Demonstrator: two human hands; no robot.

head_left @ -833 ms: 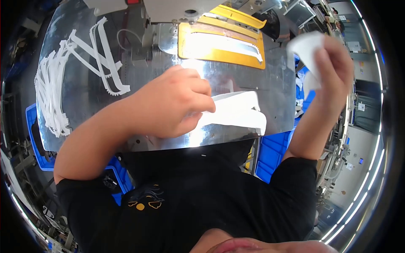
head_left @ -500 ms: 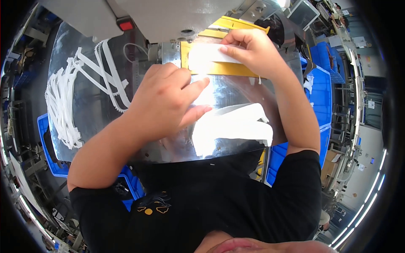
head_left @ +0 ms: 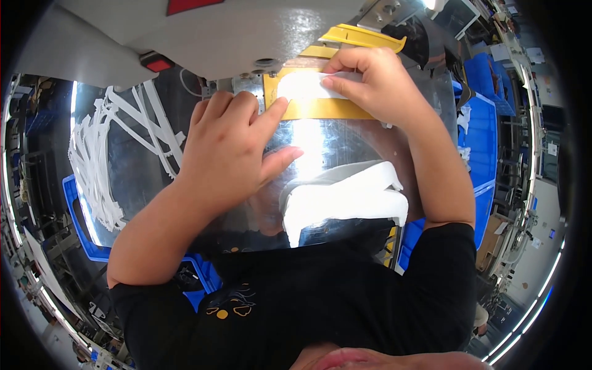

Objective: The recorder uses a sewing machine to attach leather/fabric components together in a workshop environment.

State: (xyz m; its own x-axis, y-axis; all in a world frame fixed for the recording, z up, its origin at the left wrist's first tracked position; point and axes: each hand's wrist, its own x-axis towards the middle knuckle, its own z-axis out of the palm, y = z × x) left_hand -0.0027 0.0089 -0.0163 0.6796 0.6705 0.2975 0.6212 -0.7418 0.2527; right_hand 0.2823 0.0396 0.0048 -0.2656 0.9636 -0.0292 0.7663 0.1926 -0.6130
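Under the machine head, a white fabric piece point(head_left: 302, 85) with a rounded left end lies on a yellow plate point(head_left: 333, 110). The thumb and fingers of my right hand point(head_left: 379, 89) are closed on its right part. My left hand point(head_left: 231, 139) has its index finger and thumb stretched apart; the index tip is at the plate's left front edge, close to the fabric's corner. The other left fingers are curled, and nothing shows in that hand. Several white curved pieces point(head_left: 345, 200) lie stacked near the table's front edge, partly washed out by glare.
The grey machine head point(head_left: 234, 37) hangs low over the shiny metal table point(head_left: 364, 140). White cut strips point(head_left: 92, 163) lie in a heap at the table's left. Blue bins point(head_left: 476, 139) stand beyond its right side; another blue bin point(head_left: 79, 228) is at the left.
My left index finger has moved left and up to the plate's edge. My right hand keeps its grip on the fabric. The whole view has shifted slightly.
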